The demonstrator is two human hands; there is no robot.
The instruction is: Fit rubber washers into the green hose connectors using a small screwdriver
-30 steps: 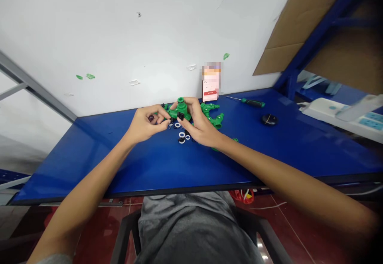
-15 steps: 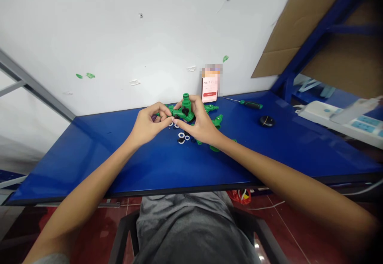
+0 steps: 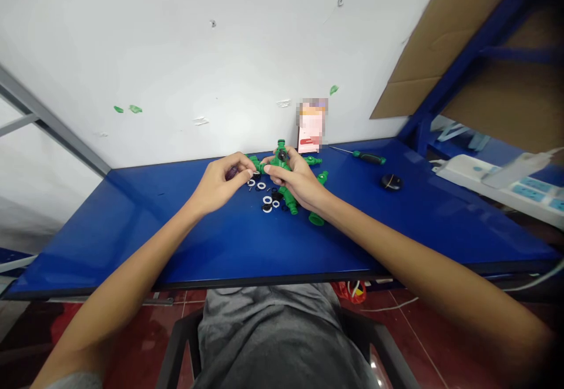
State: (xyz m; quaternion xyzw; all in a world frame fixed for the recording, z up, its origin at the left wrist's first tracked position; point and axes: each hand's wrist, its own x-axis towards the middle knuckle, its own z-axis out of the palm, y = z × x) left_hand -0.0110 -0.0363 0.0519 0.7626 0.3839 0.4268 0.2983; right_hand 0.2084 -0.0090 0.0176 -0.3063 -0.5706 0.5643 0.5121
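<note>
From the head camera, the left hand (image 3: 218,184) and right hand (image 3: 295,180) meet at the middle of a blue table (image 3: 132,236). The right fingers lie pressed together, curled over a green plastic hose connector (image 3: 278,163); the left fingertips pinch its left arm, a small dark piece (image 3: 231,173) tucked in that curl. At 6 o'clock from the connector lie white and black washers (image 3: 267,200); at 5 o'clock, loose green fittings (image 3: 289,201). A green-handled screwdriver (image 3: 369,157) lies at 3 o'clock, and a phone (image 3: 309,140) leans against the wall at 1 o'clock.
</note>
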